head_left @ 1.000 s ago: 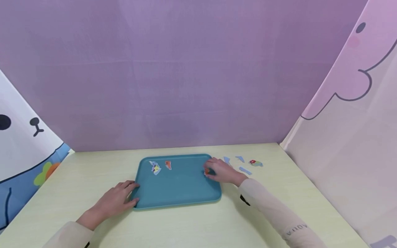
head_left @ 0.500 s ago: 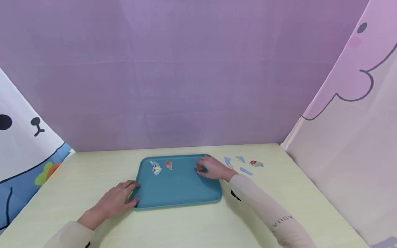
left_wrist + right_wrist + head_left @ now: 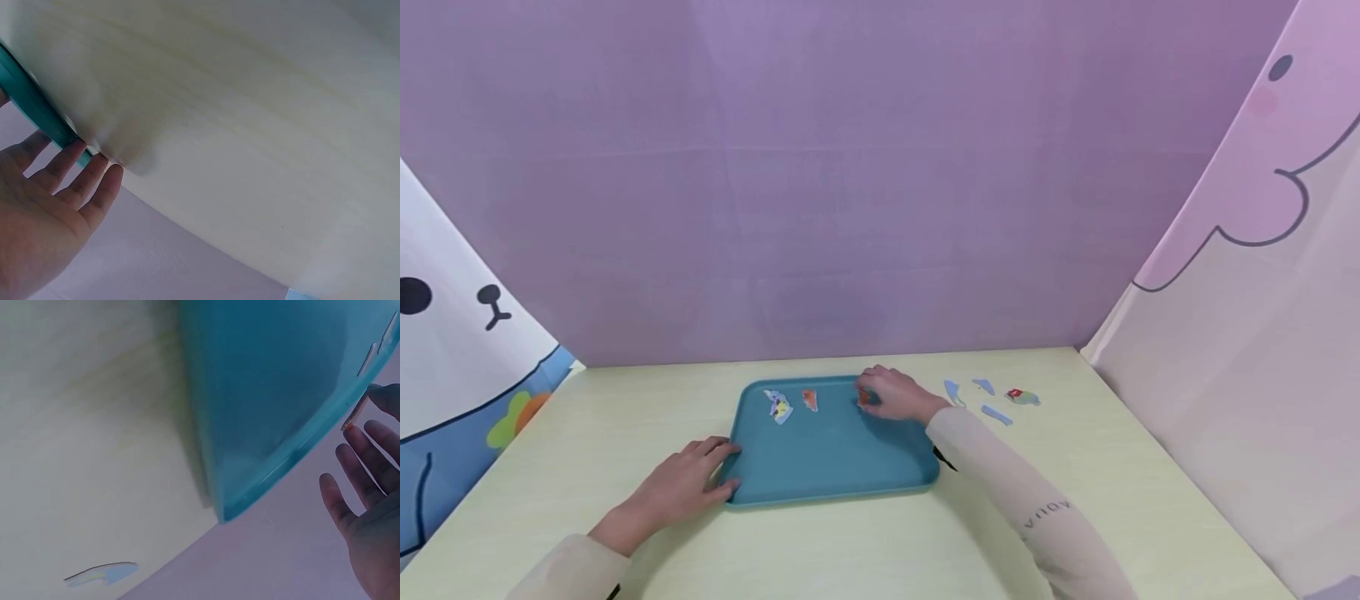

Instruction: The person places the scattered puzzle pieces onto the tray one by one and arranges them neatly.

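Observation:
A teal tray [image 3: 831, 462] lies on the pale table. My left hand [image 3: 681, 485] rests at its left rim, fingers nearly straight against the edge. Over the tray's far right part, my right hand [image 3: 895, 394] pinches a small orange jigsaw puzzle piece [image 3: 863, 397] between thumb and fingertips; in the right wrist view the piece [image 3: 355, 414] is seen edge-on and the other fingers are spread. Further left on the tray lie an orange puzzle piece [image 3: 810, 400] and a blue, white and yellow piece [image 3: 779, 407], the two set apart.
On the table right of the tray lie several more pieces: a red-and-green one [image 3: 1022, 397] and pale blue ones, such as a narrow strip [image 3: 997, 415]. A purple cloth [image 3: 880, 208] hangs behind the table, with printed cartoon panels at both sides.
My right hand has moved left across the tray, carrying the orange puzzle piece from near the right rim toward the pieces lying there. My left hand has stayed at the rim.

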Available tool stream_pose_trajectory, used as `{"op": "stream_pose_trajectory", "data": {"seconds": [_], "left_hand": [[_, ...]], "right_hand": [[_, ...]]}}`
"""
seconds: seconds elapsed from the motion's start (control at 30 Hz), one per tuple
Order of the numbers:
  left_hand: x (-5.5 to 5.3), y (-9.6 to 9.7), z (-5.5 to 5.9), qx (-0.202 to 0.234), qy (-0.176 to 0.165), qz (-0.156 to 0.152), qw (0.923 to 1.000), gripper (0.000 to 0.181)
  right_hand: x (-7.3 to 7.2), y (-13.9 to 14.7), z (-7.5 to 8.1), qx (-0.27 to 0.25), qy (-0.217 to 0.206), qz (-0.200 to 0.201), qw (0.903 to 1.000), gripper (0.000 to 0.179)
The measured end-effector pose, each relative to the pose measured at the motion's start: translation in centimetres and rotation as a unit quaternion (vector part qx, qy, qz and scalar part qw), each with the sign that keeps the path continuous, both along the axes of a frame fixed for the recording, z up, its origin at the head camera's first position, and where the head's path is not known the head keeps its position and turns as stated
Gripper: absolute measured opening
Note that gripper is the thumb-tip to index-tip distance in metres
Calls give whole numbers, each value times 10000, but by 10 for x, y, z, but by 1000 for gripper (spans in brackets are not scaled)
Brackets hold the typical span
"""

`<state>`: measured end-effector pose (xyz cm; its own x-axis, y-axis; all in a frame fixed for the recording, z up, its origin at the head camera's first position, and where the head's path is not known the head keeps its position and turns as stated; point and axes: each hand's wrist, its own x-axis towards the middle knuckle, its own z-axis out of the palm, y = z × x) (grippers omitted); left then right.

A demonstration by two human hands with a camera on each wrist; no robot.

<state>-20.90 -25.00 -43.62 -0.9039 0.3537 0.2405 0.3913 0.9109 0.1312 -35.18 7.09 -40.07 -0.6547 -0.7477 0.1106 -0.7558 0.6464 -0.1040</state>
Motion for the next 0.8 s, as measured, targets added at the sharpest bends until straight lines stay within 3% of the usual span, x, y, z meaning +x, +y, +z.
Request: {"op": "stream_pose_trajectory", "data": {"seconds": [0.37, 0.67, 0.8], "left_hand": [[0, 0, 1, -70, -1, 15, 10000, 46], [0, 1, 2, -65, 41, -4, 10000, 46], [1, 1, 2, -70, 54, -20, 10000, 46]], "right_hand": [[-8, -19, 1, -6, -231, -27, 9997, 15], [-14, -30, -5, 132, -298, -237, 9992, 27], [-16, -36, -9, 183, -281, -186, 9993, 18]]}}
